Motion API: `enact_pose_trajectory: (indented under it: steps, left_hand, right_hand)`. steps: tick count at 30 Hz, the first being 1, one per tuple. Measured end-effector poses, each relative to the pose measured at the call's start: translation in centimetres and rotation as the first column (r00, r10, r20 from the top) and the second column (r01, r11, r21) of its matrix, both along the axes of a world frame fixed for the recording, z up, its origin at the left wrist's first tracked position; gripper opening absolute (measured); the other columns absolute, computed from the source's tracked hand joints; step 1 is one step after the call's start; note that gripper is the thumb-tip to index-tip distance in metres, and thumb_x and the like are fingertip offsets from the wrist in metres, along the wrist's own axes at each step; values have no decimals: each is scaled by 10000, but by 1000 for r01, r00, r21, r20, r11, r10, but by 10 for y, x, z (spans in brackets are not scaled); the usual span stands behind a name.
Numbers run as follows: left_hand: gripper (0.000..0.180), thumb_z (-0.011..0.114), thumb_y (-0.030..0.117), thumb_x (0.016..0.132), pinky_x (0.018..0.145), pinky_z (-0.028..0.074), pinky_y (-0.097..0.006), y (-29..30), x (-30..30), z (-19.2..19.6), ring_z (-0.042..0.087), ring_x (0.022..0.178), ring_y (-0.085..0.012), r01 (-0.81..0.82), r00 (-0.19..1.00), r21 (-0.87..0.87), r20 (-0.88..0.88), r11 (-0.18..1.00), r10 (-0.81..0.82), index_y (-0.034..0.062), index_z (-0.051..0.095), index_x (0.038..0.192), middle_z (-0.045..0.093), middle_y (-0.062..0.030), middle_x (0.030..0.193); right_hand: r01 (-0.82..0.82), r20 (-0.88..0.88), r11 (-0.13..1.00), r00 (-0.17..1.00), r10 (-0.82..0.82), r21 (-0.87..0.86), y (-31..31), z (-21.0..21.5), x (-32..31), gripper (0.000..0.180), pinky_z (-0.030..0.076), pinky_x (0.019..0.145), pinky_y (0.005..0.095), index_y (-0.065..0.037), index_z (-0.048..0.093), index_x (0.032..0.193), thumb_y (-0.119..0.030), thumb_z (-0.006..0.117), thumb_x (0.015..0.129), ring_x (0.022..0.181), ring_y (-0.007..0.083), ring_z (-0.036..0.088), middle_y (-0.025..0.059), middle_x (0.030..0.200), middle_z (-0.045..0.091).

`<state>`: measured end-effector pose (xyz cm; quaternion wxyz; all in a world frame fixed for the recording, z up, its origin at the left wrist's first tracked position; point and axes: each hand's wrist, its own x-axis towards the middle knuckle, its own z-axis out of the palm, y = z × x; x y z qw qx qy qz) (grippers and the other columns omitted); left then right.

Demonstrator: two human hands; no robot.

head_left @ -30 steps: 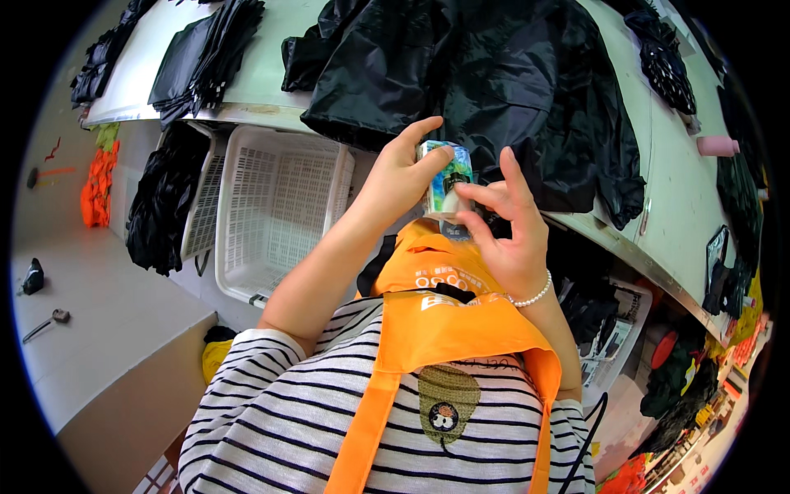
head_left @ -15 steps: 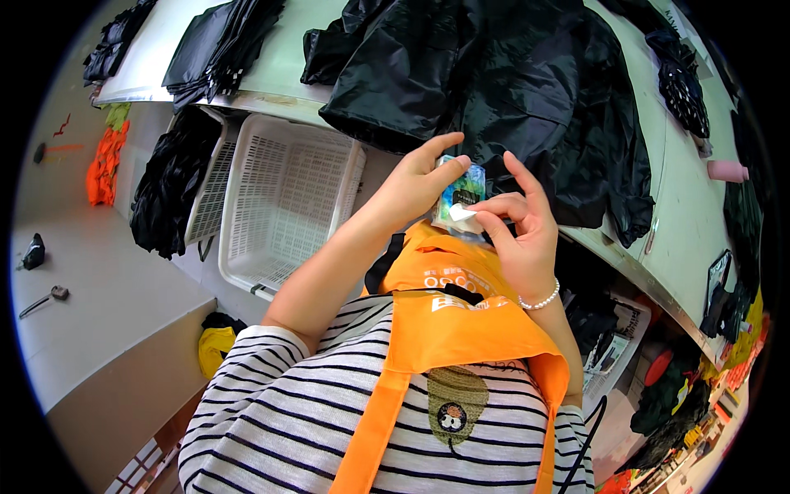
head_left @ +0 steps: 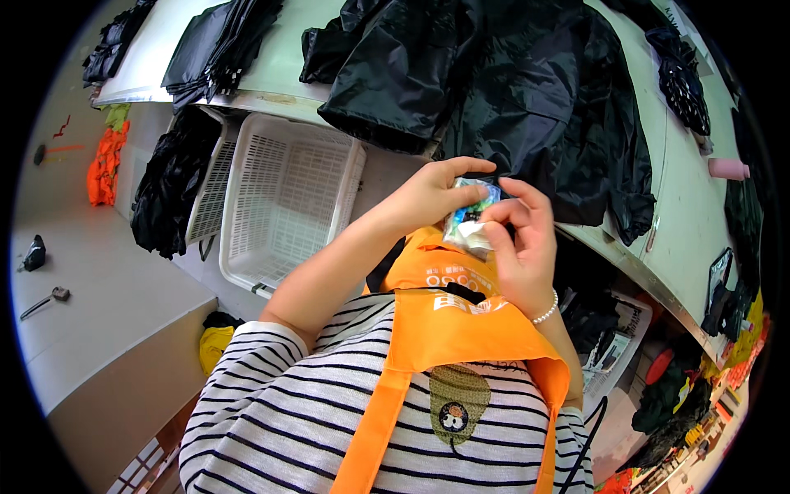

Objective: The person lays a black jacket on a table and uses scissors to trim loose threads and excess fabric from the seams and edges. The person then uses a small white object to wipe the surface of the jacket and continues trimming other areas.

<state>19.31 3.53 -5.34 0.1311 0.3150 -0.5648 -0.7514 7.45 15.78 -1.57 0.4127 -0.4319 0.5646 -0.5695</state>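
Note:
My left hand (head_left: 440, 196) is closed on a small blue-and-green tissue packet (head_left: 468, 212), its thumb lying across the packet's upper part. Against the packet's other side, my right hand (head_left: 527, 235) pinches a white piece (head_left: 471, 230) that looks like tissue or the packet's flap; I cannot tell which. Both hands are in front of my orange apron (head_left: 428, 262), close to the table's front edge. Just beyond them a black shiny jacket (head_left: 527, 107) lies spread on the table, partly hanging over the edge.
The pale table (head_left: 292, 70) also bears a stack of black folded pieces (head_left: 216, 51) at the left. A white plastic basket (head_left: 284, 198) is below it. A pink thread spool (head_left: 728, 169) is at the right. Under the table is a crate (head_left: 629, 333) with dark cloth.
Both hands and the packet have come slightly down toward my body. The right fingers have curled closer over the packet, and its printed face is more covered.

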Motion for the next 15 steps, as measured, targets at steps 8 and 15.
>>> enact_pose_trajectory:
  steps: [8,15]
  left_hand:
    - [371,558,127,888,741,521,-251,2,3,-6,621,854,-129,-105,993,404,-3,909,116,-14,502,1226,616,-95,997]
    - [363,570,108,862,725,482,-215,5,9,0,590,851,-88,-51,996,20,75,999,49,-14,532,1201,621,-77,970]
  right_hand:
    - [-28,-176,994,984,10,-103,11,-11,-11,386,432,812,245,-8,505,1217,-90,618,857,887,151,542,76,977,575]
    - [-160,-220,987,964,151,-24,8,-8,-15,448,433,767,259,-30,602,1165,-46,698,727,855,183,515,71,939,562]
